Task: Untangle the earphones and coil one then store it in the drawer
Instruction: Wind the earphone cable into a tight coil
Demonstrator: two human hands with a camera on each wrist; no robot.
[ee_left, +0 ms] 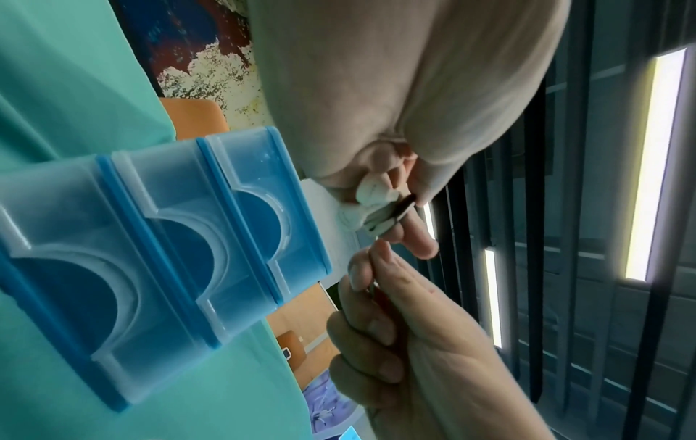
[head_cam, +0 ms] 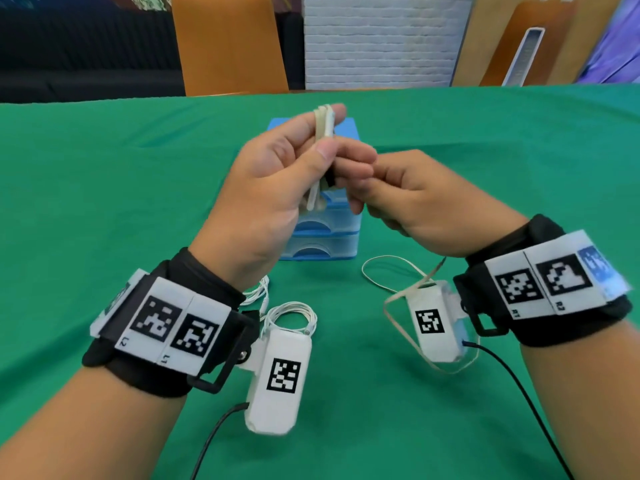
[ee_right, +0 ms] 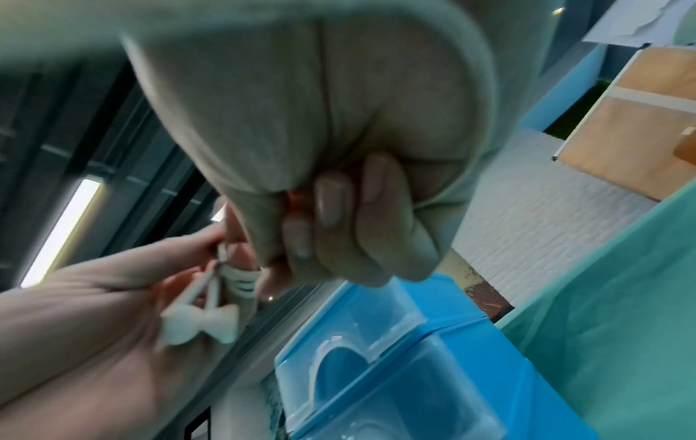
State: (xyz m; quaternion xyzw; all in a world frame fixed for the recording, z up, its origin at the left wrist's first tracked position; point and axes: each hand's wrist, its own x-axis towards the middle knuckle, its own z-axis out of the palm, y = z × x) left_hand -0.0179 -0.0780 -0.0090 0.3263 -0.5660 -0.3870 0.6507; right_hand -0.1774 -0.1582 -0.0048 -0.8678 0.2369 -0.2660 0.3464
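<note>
A cream earphone (head_cam: 323, 128) is wound in a tight coil around the fingers of my left hand (head_cam: 329, 133), whose thumb presses on it. Its two earbuds (ee_right: 199, 324) hang below that palm, also visible in the left wrist view (ee_left: 371, 190). My right hand (head_cam: 356, 174) is curled and meets the left, thumb and forefinger pinching the cord's loose end beside a small black piece (ee_left: 405, 205). Both hands hover in front of the blue three-drawer unit (head_cam: 325, 233), whose drawers (ee_left: 169, 238) are all closed.
A second, white earphone (head_cam: 294, 317) lies coiled on the green tablecloth (head_cam: 104, 202) under my left wrist. A beige cord (head_cam: 391, 268) lies in loose loops under my right wrist. An orange chair (head_cam: 228, 46) stands beyond the table's far edge.
</note>
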